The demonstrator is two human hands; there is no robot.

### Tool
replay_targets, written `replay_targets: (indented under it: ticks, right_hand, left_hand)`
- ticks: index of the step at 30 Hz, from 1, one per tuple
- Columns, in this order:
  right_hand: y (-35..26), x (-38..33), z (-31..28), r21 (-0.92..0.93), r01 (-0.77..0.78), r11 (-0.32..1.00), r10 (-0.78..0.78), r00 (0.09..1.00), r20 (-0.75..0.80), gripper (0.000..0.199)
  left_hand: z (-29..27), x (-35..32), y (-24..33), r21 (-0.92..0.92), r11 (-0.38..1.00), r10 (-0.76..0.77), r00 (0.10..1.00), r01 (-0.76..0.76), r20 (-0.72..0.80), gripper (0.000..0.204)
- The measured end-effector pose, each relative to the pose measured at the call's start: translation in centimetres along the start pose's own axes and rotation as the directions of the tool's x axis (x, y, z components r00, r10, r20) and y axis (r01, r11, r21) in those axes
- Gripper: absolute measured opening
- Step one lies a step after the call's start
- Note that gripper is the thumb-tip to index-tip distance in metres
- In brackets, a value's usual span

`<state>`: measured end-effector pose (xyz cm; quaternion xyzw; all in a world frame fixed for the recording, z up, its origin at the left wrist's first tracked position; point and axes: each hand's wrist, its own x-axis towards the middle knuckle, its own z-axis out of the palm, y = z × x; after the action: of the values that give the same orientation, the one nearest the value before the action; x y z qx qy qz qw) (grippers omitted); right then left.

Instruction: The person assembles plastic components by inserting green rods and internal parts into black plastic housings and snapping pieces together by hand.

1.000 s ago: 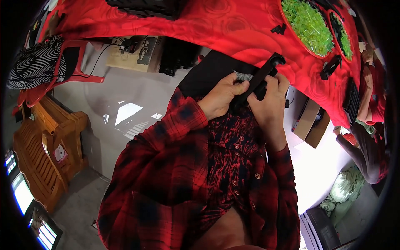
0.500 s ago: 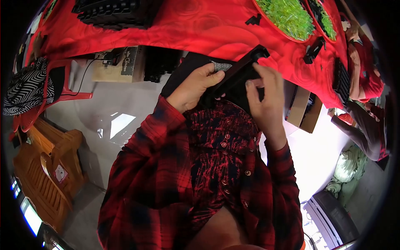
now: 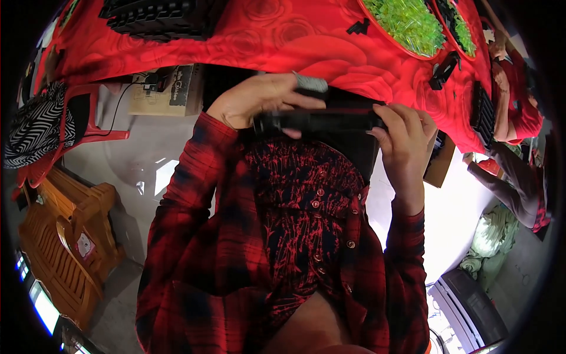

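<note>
A long, narrow black plastic bar [image 3: 336,121] lies nearly level over my lap, smeared by motion along its left part. My left hand [image 3: 259,99] wraps its left end, thumb below and fingers above. A grey wrap [image 3: 311,84] circles one of that hand's fingers. My right hand [image 3: 407,138] pinches the right end between thumb and fingertips. Beyond the bar is the table's red rose-patterned cloth [image 3: 283,44], with a small black part [image 3: 358,27] lying on it. Whether anything small sits between the right fingertips is hidden.
Stacked black plastic pieces [image 3: 156,20] stand at the far left. Far right, a red-rimmed bowl holds green clear bits [image 3: 407,26], near another black piece [image 3: 445,71]. A co-worker's arm [image 3: 501,100] shows at right. A cardboard box [image 3: 159,97] and wooden chair [image 3: 68,236] stand left.
The bar has swung from a steep slant to nearly level. My right hand has moved right and closed on its end, and my left hand has shifted slightly left.
</note>
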<state>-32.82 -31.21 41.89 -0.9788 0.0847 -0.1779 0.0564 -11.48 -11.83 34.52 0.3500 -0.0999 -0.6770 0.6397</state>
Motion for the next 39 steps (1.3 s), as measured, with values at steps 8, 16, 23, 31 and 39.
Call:
replay_targets:
  ticks: [8, 16, 23, 31, 39]
  right_hand:
    - [-1.5, -1.5, 2.4, -0.083, 0.031, 0.996, -0.045, 0.984, -0.175, 0.046]
    - [-5.0, -1.8, 1.6, 0.294, 0.132, 0.947, -0.146, 0.989, 0.027, 0.051]
    - [-3.9, -1.8, 1.8, 0.417, 0.054, 0.907, -0.054, 0.998, -0.013, 0.033]
    - [-4.0, -1.5, 2.3, 0.429, 0.065, 0.901, -0.022, 0.994, -0.105, 0.033]
    - [-4.5, -1.3, 2.9, 0.431, 0.033, 0.902, 0.035, 0.988, -0.149, 0.038]
  left_hand:
    - [-0.2, 2.3, -2.3, -0.457, 0.802, 0.398, 0.915, -0.385, -0.071, 0.068]
    - [0.0, 4.5, -4.8, -0.634, 0.675, 0.372, 0.916, -0.376, -0.147, 0.056]
    - [-0.1, 4.9, -5.6, -0.792, 0.578, 0.354, 0.935, -0.198, 0.024, 0.052]
    - [1.1, 4.7, -5.3, -0.785, 0.605, 0.351, 0.93, -0.135, 0.11, 0.047]
    - [0.9, 4.9, -5.7, -0.752, 0.643, 0.307, 0.948, -0.144, 0.081, 0.043]
